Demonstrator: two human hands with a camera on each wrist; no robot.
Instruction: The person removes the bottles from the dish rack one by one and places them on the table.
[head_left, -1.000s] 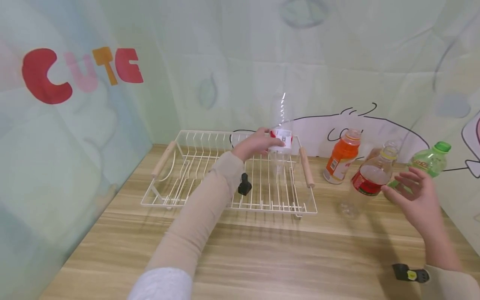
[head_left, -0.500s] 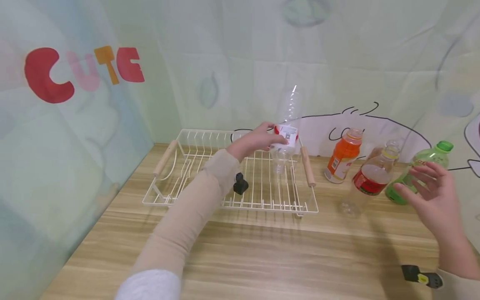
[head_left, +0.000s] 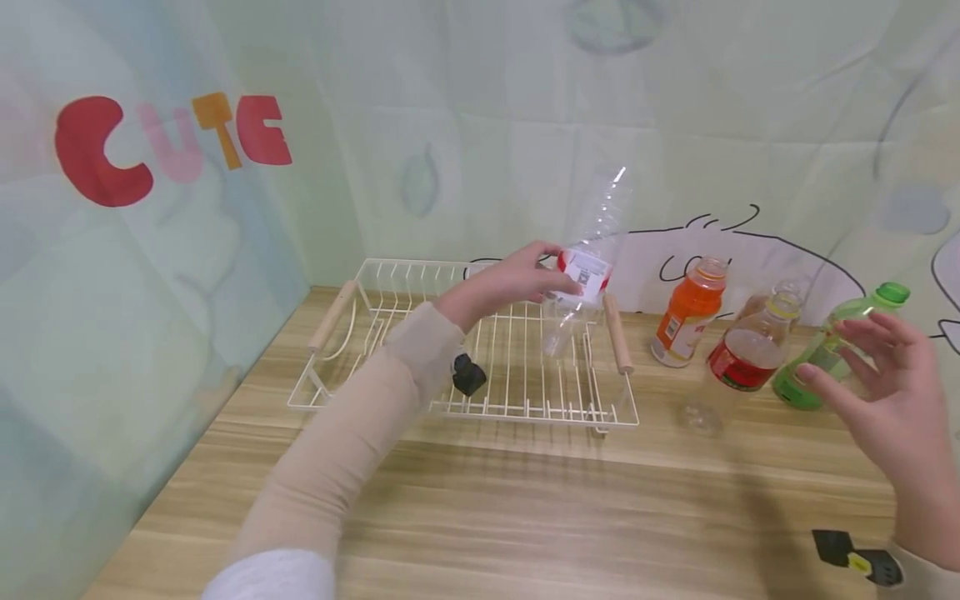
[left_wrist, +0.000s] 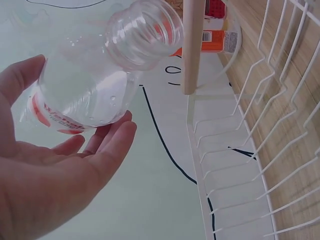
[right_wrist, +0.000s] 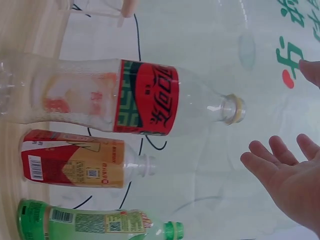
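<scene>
My left hand (head_left: 525, 279) grips a clear plastic bottle (head_left: 587, 275) with a red and white label. The bottle is upside down, its neck low over the white wire dish rack (head_left: 525, 418) and its base leaning right. In the left wrist view, the fingers and thumb curl round the clear bottle (left_wrist: 90, 85), whose uncapped mouth faces the rack. My right hand (head_left: 892, 400) hovers with bent, spread fingers and holds nothing. Nearest to it are a green bottle (head_left: 810, 375) and a clear cola bottle (head_left: 742, 362) with a red label.
An orange-labelled bottle (head_left: 686, 317) stands right of the rack. A brown and red bottle (right_wrist: 75, 157) stands between the cola and green bottles in the right wrist view. The rack has wooden handles (head_left: 618, 333). A printed cloth hangs behind the wooden table (head_left: 525, 517).
The inverted bottle has gone from nearly upright to tilted, its base swinging right, while my left hand shifted slightly. My right hand has moved right, away from the cola bottle.
</scene>
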